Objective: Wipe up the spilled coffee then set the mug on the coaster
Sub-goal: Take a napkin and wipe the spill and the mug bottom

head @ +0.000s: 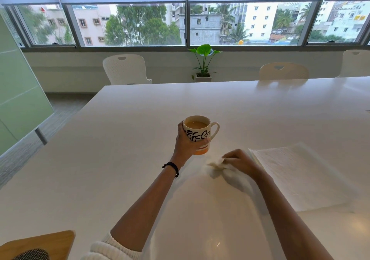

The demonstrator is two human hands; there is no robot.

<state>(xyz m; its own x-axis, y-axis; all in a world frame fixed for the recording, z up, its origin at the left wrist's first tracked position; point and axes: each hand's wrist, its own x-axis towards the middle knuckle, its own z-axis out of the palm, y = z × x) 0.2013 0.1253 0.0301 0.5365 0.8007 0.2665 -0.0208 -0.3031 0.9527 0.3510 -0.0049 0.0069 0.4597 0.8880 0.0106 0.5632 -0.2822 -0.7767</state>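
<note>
A white mug (200, 131) with black lettering and an orange base holds milky coffee. My left hand (185, 145) grips its body and holds it just above the white table (120, 139), handle pointing right. My right hand (239, 162) presses a crumpled, stained tissue (217, 166) on the table, just right of and nearer than the mug. The tissue and right hand are motion-blurred. A wooden coaster (40, 243) with a dark woven pad lies at the near left corner of the table.
A stack of printed paper (300, 175) lies right of my right hand. White chairs (125, 69) stand along the far side of the table, and a potted plant (204, 65) sits below the windows.
</note>
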